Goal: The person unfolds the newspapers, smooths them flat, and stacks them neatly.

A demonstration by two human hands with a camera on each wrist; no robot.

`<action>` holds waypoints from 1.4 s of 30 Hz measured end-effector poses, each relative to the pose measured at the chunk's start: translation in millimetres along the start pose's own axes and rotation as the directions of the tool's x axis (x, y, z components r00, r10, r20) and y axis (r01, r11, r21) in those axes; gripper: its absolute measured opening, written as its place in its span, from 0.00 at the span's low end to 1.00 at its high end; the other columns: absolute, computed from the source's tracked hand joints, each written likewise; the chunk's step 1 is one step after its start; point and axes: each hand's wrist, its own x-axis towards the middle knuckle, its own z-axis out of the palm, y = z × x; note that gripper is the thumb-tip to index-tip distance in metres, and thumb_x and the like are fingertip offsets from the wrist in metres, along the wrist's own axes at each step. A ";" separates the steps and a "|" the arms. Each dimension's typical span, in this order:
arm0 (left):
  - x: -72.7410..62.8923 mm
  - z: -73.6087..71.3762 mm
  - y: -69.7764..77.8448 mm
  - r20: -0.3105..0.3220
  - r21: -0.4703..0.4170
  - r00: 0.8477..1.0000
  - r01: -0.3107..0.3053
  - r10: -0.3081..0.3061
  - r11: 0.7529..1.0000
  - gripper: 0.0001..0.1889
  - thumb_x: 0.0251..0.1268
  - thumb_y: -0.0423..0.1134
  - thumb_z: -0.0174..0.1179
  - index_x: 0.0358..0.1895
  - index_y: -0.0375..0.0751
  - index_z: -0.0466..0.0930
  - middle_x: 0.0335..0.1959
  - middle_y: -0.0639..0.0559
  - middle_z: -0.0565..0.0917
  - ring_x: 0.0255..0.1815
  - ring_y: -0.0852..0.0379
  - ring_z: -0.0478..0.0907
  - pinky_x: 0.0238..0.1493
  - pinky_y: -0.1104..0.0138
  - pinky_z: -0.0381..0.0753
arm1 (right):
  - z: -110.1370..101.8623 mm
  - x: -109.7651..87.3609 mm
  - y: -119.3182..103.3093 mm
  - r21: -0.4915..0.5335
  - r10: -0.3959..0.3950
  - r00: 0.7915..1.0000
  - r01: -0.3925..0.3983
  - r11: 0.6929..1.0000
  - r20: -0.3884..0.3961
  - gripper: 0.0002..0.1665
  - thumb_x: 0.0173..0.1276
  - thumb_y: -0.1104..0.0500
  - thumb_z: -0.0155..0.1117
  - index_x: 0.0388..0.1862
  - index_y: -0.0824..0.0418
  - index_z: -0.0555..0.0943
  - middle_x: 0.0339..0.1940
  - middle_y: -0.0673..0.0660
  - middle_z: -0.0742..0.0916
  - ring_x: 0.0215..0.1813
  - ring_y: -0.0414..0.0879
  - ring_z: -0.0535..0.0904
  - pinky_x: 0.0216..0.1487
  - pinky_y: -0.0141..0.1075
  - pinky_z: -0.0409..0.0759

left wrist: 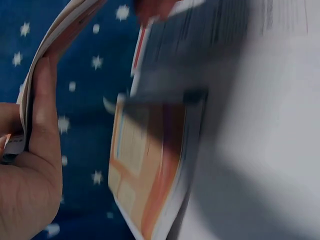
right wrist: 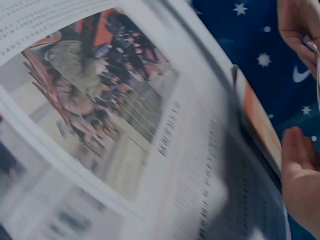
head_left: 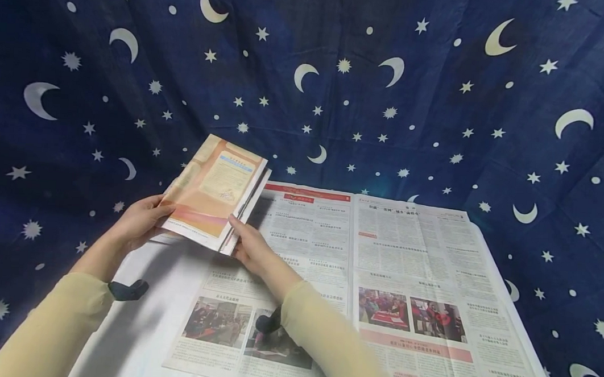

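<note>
Both hands hold up a magazine (head_left: 214, 195) with an orange back and a cream text box, tilted above the table's left side. My left hand (head_left: 143, 220) grips its lower left edge, thumb on the orange face. In the left wrist view the same hand (left wrist: 35, 170) has the bent pages (left wrist: 37, 70) between thumb and fingers. My right hand (head_left: 253, 246) pinches the right edge near the lower corner, thumb on top, where several page layers fan apart slightly. Beneath, a similar orange magazine (left wrist: 145, 165) lies on the table in the left wrist view, mostly hidden in the head view.
Newspaper sheets (head_left: 406, 262) with photos are spread over the white table (head_left: 120, 327), covering its middle and right. A dark blue cloth (head_left: 336, 122) with moons and stars hangs behind and around the table. Dark straps (head_left: 128, 289) sit on both wrists.
</note>
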 end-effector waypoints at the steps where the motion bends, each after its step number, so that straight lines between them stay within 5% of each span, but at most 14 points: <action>1: 0.6 5.9 0.9 0.000 -0.005 1.000 -0.003 0.003 1.000 0.34 0.83 0.37 0.49 0.79 0.24 0.42 0.39 0.55 0.85 0.40 0.59 0.86 0.41 0.64 0.88 | -2.7 -0.6 -4.0 0.018 -0.026 1.000 0.026 0.999 -0.006 0.39 0.75 0.38 0.61 0.72 0.63 0.70 0.59 0.57 0.85 0.62 0.52 0.82 0.63 0.46 0.79; 6: 4.0 31.9 2.3 -0.007 0.018 1.000 -0.016 0.016 1.000 0.34 0.83 0.38 0.49 0.80 0.28 0.44 0.41 0.55 0.85 0.40 0.59 0.86 0.42 0.64 0.88 | -20.0 -5.7 -21.8 -0.043 -0.127 0.984 0.122 0.992 -0.128 0.32 0.72 0.50 0.68 0.69 0.63 0.74 0.54 0.56 0.88 0.57 0.52 0.85 0.55 0.42 0.84; 12: 9.4 59.4 -3.1 0.034 0.057 0.999 -0.022 0.020 0.998 0.36 0.82 0.38 0.51 0.80 0.28 0.44 0.43 0.51 0.85 0.41 0.58 0.86 0.43 0.64 0.87 | -48.6 -19.8 -39.0 -0.245 -0.182 0.952 0.121 0.962 -0.245 0.30 0.68 0.55 0.70 0.67 0.62 0.77 0.49 0.56 0.90 0.50 0.51 0.88 0.50 0.40 0.86; 22: 24.8 110.5 -8.8 0.133 0.052 0.989 0.065 -0.072 0.997 0.27 0.83 0.40 0.48 0.74 0.26 0.60 0.49 0.42 0.86 0.44 0.55 0.87 0.45 0.62 0.87 | -110.8 -53.8 -60.6 -0.533 -0.236 0.910 0.021 0.846 -0.340 0.27 0.70 0.55 0.67 0.65 0.63 0.78 0.46 0.55 0.90 0.48 0.48 0.87 0.54 0.41 0.82; 34: 42.1 191.0 -23.2 0.302 0.051 0.942 0.136 -0.145 0.989 0.19 0.76 0.33 0.55 0.64 0.27 0.73 0.44 0.44 0.87 0.41 0.54 0.86 0.42 0.65 0.85 | -192.2 -111.8 -76.6 -0.613 -0.171 0.920 -0.090 0.785 -0.353 0.29 0.74 0.55 0.61 0.70 0.64 0.74 0.54 0.58 0.87 0.55 0.51 0.85 0.66 0.49 0.75; 42: 48.3 246.4 -36.7 0.337 0.082 0.929 0.134 -0.154 0.988 0.18 0.73 0.33 0.57 0.60 0.26 0.77 0.43 0.41 0.88 0.45 0.49 0.88 0.47 0.61 0.87 | -233.4 -150.9 -79.0 -0.642 -0.171 0.903 -0.136 0.755 -0.393 0.30 0.75 0.55 0.61 0.71 0.68 0.73 0.52 0.62 0.87 0.48 0.52 0.87 0.49 0.43 0.85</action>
